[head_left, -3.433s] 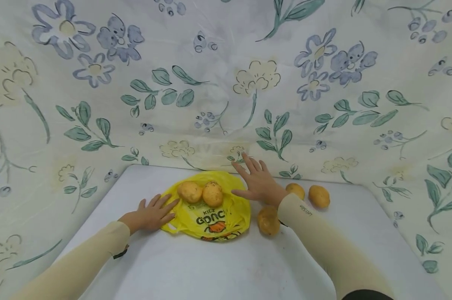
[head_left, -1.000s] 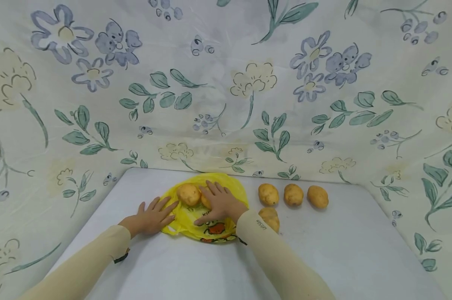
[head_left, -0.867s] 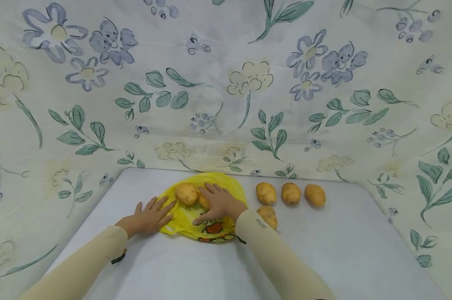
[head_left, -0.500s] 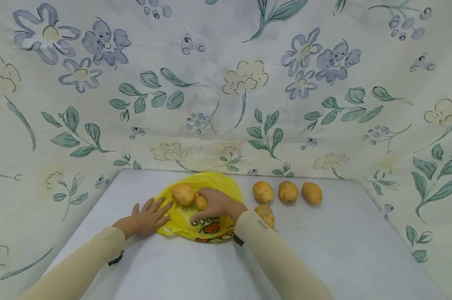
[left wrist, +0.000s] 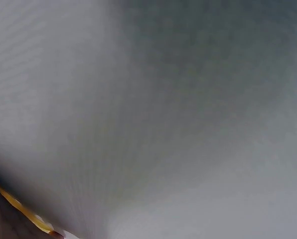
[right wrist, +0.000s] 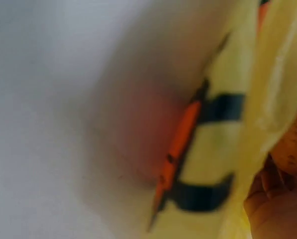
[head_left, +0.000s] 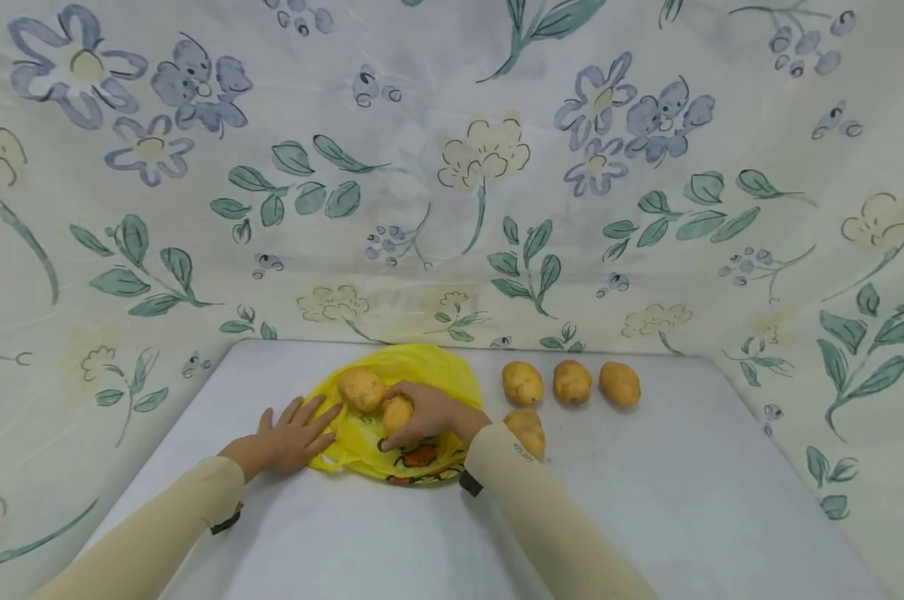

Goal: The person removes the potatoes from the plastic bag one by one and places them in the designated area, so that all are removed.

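Observation:
A yellow plastic bag [head_left: 437,367] with printed lettering lies flat on the table, and two potatoes are on it. My right hand [head_left: 429,412] curls round the right-hand potato [head_left: 397,415], thumb on the near side and fingers on the far side. Just left of it sits the other potato [head_left: 362,389]. My left hand [head_left: 290,437] rests with fingers spread at the bag's left edge. In the right wrist view, the held potato [right wrist: 294,144] shows at the right edge above my fingers, behind the yellow plastic. The left wrist view is mostly blurred table with a sliver of hand.
To the right of the bag, a row of three potatoes [head_left: 572,383] lies near the table's back edge. One more potato [head_left: 525,432] is in front of the row, partly covered by my right sleeve. A flower-printed cloth [head_left: 481,225] hangs behind the white table [head_left: 646,500].
My right hand has moved left from beside the bag onto the right-hand potato, and its spread fingers have curled round it. The left hand has stayed at the bag's edge.

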`<state>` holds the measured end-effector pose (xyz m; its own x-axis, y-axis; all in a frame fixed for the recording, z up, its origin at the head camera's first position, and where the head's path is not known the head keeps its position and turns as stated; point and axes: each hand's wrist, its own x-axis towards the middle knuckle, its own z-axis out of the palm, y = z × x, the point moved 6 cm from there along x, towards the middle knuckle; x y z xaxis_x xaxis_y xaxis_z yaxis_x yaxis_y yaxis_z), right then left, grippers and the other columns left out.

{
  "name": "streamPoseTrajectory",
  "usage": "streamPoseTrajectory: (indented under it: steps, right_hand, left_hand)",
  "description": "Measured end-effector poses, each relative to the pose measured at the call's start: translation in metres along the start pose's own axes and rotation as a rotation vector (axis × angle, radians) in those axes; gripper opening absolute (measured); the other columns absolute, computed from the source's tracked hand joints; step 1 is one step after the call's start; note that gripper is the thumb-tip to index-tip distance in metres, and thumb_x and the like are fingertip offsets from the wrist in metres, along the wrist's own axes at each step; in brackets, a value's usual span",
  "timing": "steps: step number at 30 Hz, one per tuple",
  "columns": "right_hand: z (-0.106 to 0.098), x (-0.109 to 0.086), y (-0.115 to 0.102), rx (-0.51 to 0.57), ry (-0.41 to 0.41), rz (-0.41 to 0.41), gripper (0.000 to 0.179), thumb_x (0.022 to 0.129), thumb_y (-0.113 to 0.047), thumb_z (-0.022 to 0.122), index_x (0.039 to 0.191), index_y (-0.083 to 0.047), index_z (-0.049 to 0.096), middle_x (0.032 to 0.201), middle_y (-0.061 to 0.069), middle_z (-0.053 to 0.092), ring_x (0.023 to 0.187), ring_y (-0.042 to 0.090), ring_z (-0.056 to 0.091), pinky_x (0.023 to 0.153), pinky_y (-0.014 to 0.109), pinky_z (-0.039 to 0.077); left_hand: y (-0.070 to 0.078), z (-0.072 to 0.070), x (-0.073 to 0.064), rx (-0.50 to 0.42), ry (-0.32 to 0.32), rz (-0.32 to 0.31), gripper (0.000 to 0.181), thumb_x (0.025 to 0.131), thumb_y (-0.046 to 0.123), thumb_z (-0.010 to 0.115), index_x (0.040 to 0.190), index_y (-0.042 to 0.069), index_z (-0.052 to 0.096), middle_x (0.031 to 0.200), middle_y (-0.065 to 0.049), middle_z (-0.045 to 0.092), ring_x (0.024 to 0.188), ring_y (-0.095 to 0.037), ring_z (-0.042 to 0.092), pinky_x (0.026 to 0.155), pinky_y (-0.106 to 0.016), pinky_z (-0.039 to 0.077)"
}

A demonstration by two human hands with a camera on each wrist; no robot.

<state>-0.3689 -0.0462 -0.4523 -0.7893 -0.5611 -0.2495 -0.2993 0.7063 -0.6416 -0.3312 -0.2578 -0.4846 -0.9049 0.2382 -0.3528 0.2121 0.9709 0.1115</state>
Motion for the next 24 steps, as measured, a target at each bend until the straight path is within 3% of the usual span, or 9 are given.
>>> streamPoseTrajectory:
  steps: [6, 14, 19, 24]
  right_hand:
    - [0.0079, 0.0031, 0.0075, -0.106, 0.032, 0.023, 0.091, 0.057, -0.059, 0.079, 0.133, -0.034, 0.035, 0.124, 0.000, 0.045, 0.103, 0.013, 0.046, 0.089, 0.032, 0.044]
    - [0.0037, -0.0031, 0.0081, 0.027, 0.000, 0.041, 0.093, 0.058, -0.054, 0.081, 0.134, -0.029, 0.033, 0.128, 0.001, 0.043, 0.110, 0.015, 0.044, 0.096, 0.035, 0.041]
    - [0.0037, -0.0034, 0.0069, 0.006, -0.049, 0.017, 0.091, 0.058, -0.051, 0.082, 0.134, -0.038, 0.035, 0.129, 0.000, 0.044, 0.110, 0.016, 0.043, 0.094, 0.037, 0.041]
    - [0.0089, -0.0008, 0.0068, -0.036, -0.070, 0.001, 0.093, 0.056, -0.047, 0.085, 0.133, -0.039, 0.032, 0.122, -0.003, 0.048, 0.103, 0.013, 0.048, 0.091, 0.033, 0.043]
  left_hand:
    - [0.0009, -0.0002, 0.0011, -0.001, 0.002, 0.005, 0.072, 0.090, 0.067, 0.021, 0.149, 0.026, 0.011, 0.155, -0.015, 0.001, 0.137, -0.048, 0.001, 0.097, -0.074, -0.004]
    - [0.0022, -0.0031, -0.0007, -0.022, -0.001, 0.010, 0.071, 0.091, 0.065, 0.023, 0.149, 0.025, 0.011, 0.155, -0.015, 0.000, 0.136, -0.049, 0.000, 0.097, -0.074, -0.005]
    - [0.0017, -0.0039, -0.0007, -0.025, -0.001, 0.010, 0.073, 0.090, 0.067, 0.021, 0.149, 0.025, 0.010, 0.155, -0.016, -0.001, 0.136, -0.049, -0.001, 0.097, -0.074, -0.006]
    - [0.0028, -0.0032, 0.0002, -0.022, -0.005, 0.010, 0.072, 0.091, 0.066, 0.022, 0.149, 0.025, 0.010, 0.155, -0.015, -0.001, 0.137, -0.049, 0.000, 0.097, -0.074, -0.005]
